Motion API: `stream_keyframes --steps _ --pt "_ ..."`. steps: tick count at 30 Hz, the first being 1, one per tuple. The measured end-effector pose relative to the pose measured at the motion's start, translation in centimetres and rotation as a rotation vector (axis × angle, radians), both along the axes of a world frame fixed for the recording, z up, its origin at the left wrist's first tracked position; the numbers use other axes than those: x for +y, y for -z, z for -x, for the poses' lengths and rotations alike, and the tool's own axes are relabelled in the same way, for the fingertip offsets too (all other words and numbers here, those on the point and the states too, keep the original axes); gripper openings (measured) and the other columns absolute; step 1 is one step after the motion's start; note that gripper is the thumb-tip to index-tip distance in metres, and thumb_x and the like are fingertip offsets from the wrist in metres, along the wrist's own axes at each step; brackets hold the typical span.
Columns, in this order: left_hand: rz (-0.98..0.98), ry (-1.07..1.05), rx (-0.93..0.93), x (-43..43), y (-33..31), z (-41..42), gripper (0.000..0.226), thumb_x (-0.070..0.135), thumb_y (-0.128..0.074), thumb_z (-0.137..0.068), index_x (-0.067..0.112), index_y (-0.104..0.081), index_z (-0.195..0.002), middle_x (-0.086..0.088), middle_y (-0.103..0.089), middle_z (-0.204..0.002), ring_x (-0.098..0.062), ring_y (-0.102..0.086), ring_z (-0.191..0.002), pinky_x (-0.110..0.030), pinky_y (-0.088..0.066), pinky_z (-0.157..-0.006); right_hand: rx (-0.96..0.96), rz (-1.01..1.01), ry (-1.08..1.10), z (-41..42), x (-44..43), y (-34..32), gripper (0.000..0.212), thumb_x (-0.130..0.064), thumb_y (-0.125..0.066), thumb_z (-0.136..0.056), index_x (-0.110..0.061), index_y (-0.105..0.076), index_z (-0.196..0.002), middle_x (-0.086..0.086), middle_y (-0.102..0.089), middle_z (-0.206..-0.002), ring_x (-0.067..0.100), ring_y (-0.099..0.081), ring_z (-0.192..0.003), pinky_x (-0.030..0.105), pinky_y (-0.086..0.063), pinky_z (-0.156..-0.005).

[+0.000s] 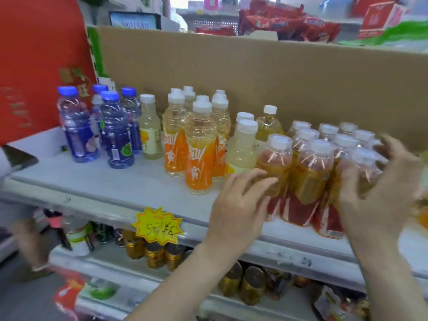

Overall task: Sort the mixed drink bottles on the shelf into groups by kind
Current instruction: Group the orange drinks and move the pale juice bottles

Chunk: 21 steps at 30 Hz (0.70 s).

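The left hand lies open against the front red-label bottle, while the grip of the blurred right hand cannot be told, both flanking the cluster just right of the orange-label bottles; full, slick and likely heavy, each is best held mid-body.

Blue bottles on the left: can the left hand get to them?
Probably yes. The left hand is at the red-label bottles, and the shelf front is bare before the orange bottles, so it could likely swing across to the blue bottles.
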<state>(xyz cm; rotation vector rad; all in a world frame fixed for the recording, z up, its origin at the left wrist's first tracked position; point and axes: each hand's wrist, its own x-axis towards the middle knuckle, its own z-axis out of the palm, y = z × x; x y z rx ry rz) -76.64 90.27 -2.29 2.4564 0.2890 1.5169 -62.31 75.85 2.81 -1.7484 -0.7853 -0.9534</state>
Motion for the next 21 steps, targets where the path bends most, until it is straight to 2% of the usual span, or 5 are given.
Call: stream_keyframes --steps 5,8,12,18,21 --pt "0.103 -0.166 -0.063 10.7 -0.3 7.4 0.037 0.016 -0.066 -0.092 0.016 -0.062 -0.128 -0.002 -0.058 -0.126 -0.024 -0.058 -0.112 -0.038 -0.05 -0.095 -0.178 0.138 -0.127 5.6 10.0 0.5 0.043 -0.017 -0.059 -0.096 -0.005 -0.051 -0.136 0.018 -0.055 -0.131 0.036 -0.051 -0.123 0.051 -0.038 -0.107" --pt "0.286 -0.251 0.059 18.4 -1.5 9.0 0.055 0.017 -0.068 -0.091 0.013 -0.046 -0.142 -0.008 -0.05 -0.136 -0.029 -0.052 -0.123 -0.048 -0.047 -0.101 -0.231 0.246 0.057 7.4 14.5 0.8 0.047 -0.027 -0.059 -0.091 -0.013 -0.055 -0.136 0.011 -0.057 -0.133 0.033 -0.052 -0.123 0.058 -0.031 -0.108" --pt "0.415 -0.3 0.128 26.4 -4.6 6.8 0.064 0.02 -0.064 -0.093 0.01 -0.033 -0.149 -0.011 -0.04 -0.15 -0.026 -0.038 -0.139 -0.037 -0.036 -0.113 -0.161 0.252 0.225 7.4 16.3 0.6 0.049 -0.029 -0.06 -0.089 -0.014 -0.055 -0.135 0.012 -0.056 -0.132 0.035 -0.052 -0.124 0.058 -0.03 -0.109" --pt "0.664 -0.252 0.16 30.9 -8.2 1.8 0.083 0.027 -0.053 -0.101 0.01 0.005 -0.158 -0.012 -0.006 -0.167 -0.032 -0.014 -0.152 -0.049 -0.019 -0.122 -0.089 0.304 0.348 7.1 15.6 0.4 0.051 -0.029 -0.06 -0.088 -0.012 -0.053 -0.135 0.012 -0.056 -0.132 0.035 -0.049 -0.125 0.055 -0.03 -0.112" --pt "0.681 -0.279 0.084 31.6 -8.3 1.3 0.07 0.027 -0.05 -0.102 0.005 -0.012 -0.156 -0.018 -0.022 -0.161 -0.038 -0.03 -0.145 -0.051 -0.027 -0.117 -0.066 0.285 0.326 7.2 14.9 0.2 0.047 -0.022 -0.066 -0.087 -0.011 -0.055 -0.132 0.011 -0.058 -0.13 0.034 -0.049 -0.124 0.054 -0.031 -0.111"
